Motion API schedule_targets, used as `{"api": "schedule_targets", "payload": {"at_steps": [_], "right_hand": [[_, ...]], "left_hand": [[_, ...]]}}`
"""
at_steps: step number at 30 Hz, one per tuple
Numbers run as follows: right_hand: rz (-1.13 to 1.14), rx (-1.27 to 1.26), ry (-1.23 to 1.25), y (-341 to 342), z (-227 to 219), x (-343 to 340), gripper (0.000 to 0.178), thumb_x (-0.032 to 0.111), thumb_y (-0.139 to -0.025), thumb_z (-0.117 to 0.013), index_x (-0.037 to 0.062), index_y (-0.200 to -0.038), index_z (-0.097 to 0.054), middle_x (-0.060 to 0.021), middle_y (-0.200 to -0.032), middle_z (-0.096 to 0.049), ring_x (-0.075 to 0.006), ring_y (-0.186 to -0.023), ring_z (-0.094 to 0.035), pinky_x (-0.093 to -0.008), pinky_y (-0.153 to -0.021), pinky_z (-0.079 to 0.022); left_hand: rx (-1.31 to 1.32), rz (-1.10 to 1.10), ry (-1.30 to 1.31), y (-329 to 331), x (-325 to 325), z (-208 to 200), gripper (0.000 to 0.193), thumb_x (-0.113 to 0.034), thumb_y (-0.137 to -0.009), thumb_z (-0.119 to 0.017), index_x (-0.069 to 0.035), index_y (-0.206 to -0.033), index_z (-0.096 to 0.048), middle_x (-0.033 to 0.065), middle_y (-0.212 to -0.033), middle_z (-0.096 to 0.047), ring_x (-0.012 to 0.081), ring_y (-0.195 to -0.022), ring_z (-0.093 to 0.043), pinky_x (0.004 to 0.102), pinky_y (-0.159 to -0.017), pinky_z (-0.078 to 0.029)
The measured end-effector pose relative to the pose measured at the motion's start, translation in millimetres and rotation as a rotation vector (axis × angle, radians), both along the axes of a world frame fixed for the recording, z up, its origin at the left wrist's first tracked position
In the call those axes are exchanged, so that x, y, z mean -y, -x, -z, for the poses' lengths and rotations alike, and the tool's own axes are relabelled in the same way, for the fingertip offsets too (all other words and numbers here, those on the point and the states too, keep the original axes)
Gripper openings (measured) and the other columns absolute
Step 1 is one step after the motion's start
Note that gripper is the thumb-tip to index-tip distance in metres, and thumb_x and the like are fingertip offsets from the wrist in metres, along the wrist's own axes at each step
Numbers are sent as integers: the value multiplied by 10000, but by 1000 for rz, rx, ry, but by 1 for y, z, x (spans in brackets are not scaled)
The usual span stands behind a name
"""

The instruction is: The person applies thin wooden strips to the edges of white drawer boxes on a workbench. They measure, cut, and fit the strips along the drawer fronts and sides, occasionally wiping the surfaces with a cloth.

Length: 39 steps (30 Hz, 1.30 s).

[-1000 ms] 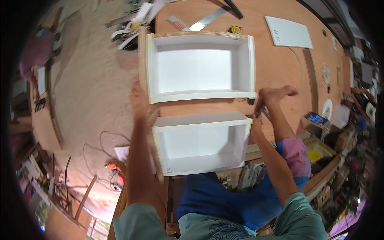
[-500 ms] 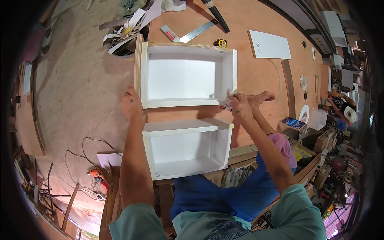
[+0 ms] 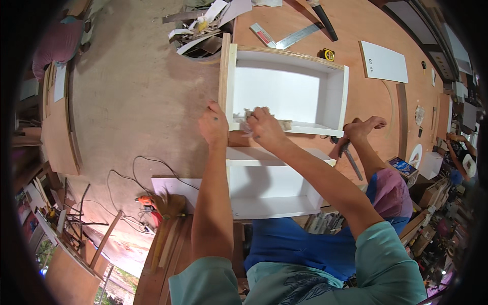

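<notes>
Since half a second ago, the right hand (image 3: pixel 265 128) is over from 4 o'clock to 7 o'clock on the upper white box (image 3: pixel 284 86). Nearest, the right forearm (image 3: pixel 326 185) blocks part of the lower white box (image 3: pixel 274 207). That hand closes on a crumpled rag (image 3: pixel 245 122); the left hand (image 3: pixel 213 126) curls at the upper box's 8 o'clock side, its grip unclear. Boxes: two. Beyond: one tape measure (image 3: pixel 327 54) toward half past one, one steel square (image 3: pixel 297 36) at 12.

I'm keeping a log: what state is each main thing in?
Upper white box, open side up
Lower white box, open side up, partly hidden
Left hand, curled at upper white box's left edge
Right hand, closed on cloth
Cloth, crumpled
Metal square, lying flat
Tape measure, set down
White panel, lying flat
</notes>
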State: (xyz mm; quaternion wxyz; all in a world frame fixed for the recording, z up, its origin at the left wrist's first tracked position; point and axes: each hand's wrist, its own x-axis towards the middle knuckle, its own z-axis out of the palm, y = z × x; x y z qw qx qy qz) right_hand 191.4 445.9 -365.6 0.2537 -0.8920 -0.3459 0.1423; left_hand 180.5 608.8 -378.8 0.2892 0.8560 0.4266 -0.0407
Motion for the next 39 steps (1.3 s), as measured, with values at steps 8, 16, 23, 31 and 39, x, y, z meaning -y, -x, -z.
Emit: {"api": "schedule_targets", "payload": {"at_steps": [8,16,23,31,39], "right_hand": [[313,-121,-196,-15,9,30,251,-37,-716,-602,40,-954,-620,-151,-960,-543,-351,-938,-545,-394,-795,-494],[29,62,-2,3,-20,115,263,-7,-713,-602,40,-971,-619,-123,-978,-543,-323,-897,-522,-422,-792,-451],[-118,83,-76,9,11,37,254,93,-662,-672,54,-906,-610,-103,-985,-548,-304,-934,-510,-393,-818,-452],[-246,205,67,15,2,-10,208,122,-696,-676,81,-899,-650,-43,-971,-568,-228,-909,-510,-324,-806,-461],[-79,62,-206,40,-6,-18,225,121,-661,-685,41,-865,-633,-106,-934,-532,-278,-847,-512,-366,-764,-463]], "left_hand": [[-31,0,100,0,2,-4,555,-375,-983,-297,14,-876,-678,276,-849,-660,461,-815,-637,520,-765,-511],[-55,-6,147,-1,1,-8,569,-378,-986,-267,32,-899,-652,287,-891,-642,489,-854,-594,524,-782,-463],[-11,-80,180,-1,1,-5,570,-393,-974,-285,42,-861,-635,309,-883,-627,492,-847,-586,526,-763,-451],[89,19,97,3,-2,2,519,-362,-978,-314,21,-860,-644,274,-836,-654,457,-796,-631,525,-716,-493],[47,50,59,4,-7,9,490,-343,-979,-323,26,-883,-631,272,-828,-651,460,-794,-627,513,-703,-497]]}}
